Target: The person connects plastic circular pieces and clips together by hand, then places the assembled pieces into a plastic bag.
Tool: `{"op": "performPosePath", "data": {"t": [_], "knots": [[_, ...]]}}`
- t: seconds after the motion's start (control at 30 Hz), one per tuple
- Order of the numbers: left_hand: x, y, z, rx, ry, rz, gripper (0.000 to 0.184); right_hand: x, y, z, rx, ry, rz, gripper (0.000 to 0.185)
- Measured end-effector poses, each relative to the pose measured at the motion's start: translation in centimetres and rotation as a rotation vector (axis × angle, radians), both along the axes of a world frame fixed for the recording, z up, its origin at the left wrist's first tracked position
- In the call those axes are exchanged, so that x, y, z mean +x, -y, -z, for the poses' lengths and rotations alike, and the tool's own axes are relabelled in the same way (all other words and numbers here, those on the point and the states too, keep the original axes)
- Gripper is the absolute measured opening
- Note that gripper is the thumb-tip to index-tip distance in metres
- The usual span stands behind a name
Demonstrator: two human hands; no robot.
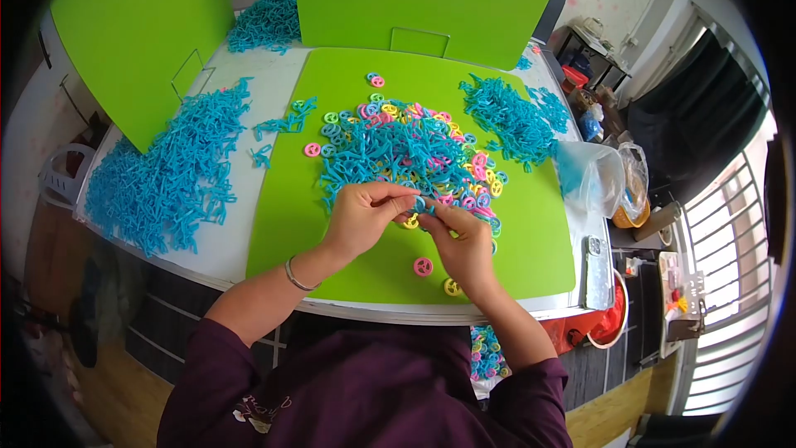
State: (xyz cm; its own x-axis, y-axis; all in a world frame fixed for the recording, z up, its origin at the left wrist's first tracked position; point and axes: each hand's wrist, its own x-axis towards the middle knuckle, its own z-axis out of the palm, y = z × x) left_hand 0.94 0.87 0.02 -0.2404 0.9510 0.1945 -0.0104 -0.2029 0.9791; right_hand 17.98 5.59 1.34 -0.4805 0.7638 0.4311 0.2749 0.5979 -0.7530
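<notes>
Both hands meet over the front of a mixed pile, thumbs and fingertips pinched around a small blue piece [419, 204]. My left hand [365, 214] closes on it from the left, and my right hand [461, 241] from the right. Fingers partly cover the piece, so its exact shape is unclear. Behind the hands, blue plastic pieces [398, 145] lie heaped over pink, yellow, green and blue wheel-shaped rings. A pink wheel [423, 266] and a yellow wheel [452, 286] lie on the green mat [356, 274] nearer the body.
Large heaps of blue pieces lie at the left [170, 174] and right [510, 120]. Green boards [414, 0] stand behind and at the left. A clear plastic bag [593, 178] and a phone [597, 272] are at the right edge. Below the table are more coloured pieces [489, 353].
</notes>
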Motion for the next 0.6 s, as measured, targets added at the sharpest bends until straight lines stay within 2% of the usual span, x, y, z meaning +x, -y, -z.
{"op": "performPosePath", "data": {"t": [0.1,0.27,0.4,0.6], "knots": [[0.0,-0.2,0.1,0.022,0.06,0.025,0.015,-0.3,0.5,-0.1,-0.057,-0.062,0.01,0.024],[-0.6,-0.1,-0.8,-0.148,0.32,0.107,0.014,-0.5,0.0,0.2,0.256,0.002,0.0,0.026],[-0.3,-0.1,-0.7,-0.071,0.247,0.103,0.014,-0.6,0.3,0.3,0.397,0.039,0.046,0.028],[0.2,-0.1,-0.3,0.044,0.104,0.068,0.015,-0.4,0.8,-0.2,0.318,0.048,0.099,0.028]]}}
